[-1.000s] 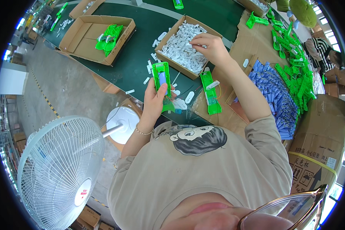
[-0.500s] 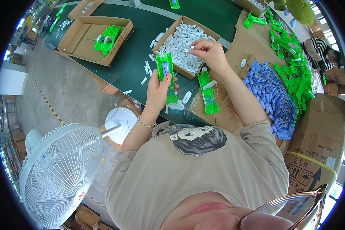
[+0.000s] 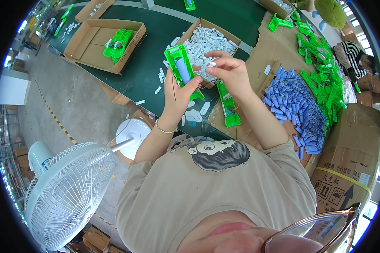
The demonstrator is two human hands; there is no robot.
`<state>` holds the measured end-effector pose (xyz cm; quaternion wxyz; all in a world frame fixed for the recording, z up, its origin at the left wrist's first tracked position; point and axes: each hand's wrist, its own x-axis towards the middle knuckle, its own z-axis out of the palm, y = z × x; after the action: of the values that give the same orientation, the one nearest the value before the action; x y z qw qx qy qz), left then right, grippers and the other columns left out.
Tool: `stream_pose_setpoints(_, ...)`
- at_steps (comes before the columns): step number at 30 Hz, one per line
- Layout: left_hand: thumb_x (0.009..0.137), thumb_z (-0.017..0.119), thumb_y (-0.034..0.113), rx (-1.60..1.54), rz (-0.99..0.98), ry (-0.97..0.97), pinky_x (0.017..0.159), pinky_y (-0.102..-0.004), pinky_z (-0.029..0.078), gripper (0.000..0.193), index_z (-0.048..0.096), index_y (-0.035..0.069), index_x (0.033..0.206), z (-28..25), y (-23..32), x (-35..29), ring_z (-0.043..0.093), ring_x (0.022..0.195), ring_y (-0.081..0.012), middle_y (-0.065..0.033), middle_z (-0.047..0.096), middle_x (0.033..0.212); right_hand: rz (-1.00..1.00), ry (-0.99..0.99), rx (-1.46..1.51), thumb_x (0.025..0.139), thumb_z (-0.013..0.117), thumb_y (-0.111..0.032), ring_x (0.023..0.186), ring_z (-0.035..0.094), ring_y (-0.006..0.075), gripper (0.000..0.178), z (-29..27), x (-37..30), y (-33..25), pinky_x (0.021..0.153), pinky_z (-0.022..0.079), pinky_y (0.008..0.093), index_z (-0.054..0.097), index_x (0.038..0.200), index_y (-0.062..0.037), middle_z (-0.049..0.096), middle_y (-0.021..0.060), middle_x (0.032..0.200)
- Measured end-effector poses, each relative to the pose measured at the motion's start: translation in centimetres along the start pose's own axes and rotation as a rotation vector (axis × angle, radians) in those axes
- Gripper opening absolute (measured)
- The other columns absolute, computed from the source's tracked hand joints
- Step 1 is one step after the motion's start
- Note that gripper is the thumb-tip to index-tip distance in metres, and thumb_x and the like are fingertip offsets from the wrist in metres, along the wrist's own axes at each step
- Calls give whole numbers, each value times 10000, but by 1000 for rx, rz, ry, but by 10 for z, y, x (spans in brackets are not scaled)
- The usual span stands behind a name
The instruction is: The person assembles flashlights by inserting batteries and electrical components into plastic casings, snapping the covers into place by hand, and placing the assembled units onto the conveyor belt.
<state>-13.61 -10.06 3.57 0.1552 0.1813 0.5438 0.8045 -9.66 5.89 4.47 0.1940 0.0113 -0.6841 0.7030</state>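
Note:
My left hand is closed around a long green plastic housing, which it holds up at a tilt above the table. Inside the housing lies a blue cylindrical battery, and thin dark and red wires hang from it. Just to the right, my right hand pinches a small white plastic piece between thumb and fingers, apart from the housing. Below the right hand a second green housing with a circuit board and wires rests on the table. Behind both hands stands a cardboard box heaped with white plastic pieces.
A shallow cardboard box with several green housings sits at the left. On the right are heaps of blue batteries and green housings. A white fan stands at the left, a large carton at the right.
My right hand has come back from over the box toward the housing, the white piece still pinched. My left hand has raised and tilted the housing, turning its open side toward my right hand.

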Motion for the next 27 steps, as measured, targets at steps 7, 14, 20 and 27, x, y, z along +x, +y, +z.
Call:
stream_pose_setpoints(7, 803, 635, -4, 20, 45, -36, 707, -264, 522, 376, 434, 13, 1120, 1, -12, -2, 616, 801, -139, -83, 607, 941, 355, 86, 593, 794, 691, -19, 775, 605, 141, 63, 17, -28, 4, 723, 510, 262, 649, 771, 22, 572, 122, 1106)
stream_pose_setpoints(14, 794, 654, 21, 91, -43, -48, 728, -264, 505, 363, 451, 10, 1095, -3, -12, -6, 604, 827, -126, -57, 600, 898, 137, -28, -477, 786, 701, -104, 657, 566, 84, 135, -5, -24, -26, 562, 443, 270, 624, 728, -10, 626, 43, 767)
stream_pose_setpoints(20, 838, 624, 61, 294, -52, -166, 698, -269, 499, 335, 444, 9, 1115, -5, -19, -7, 592, 795, -126, -78, 587, 933, 191, -259, -559, 818, 672, -117, 567, 489, 65, 168, -26, -23, -30, 506, 382, 241, 615, 750, 26, 558, -25, 617)
stream_pose_setpoints(27, 933, 517, 146, 79, -358, -321, 662, -274, 497, 279, 427, 4, 1155, 11, -16, -17, 583, 744, -128, -78, 580, 896, 356, 2, -219, 838, 660, -174, 523, 434, 40, 212, -24, -19, -18, 479, 336, 224, 667, 739, 12, 518, -19, 549)
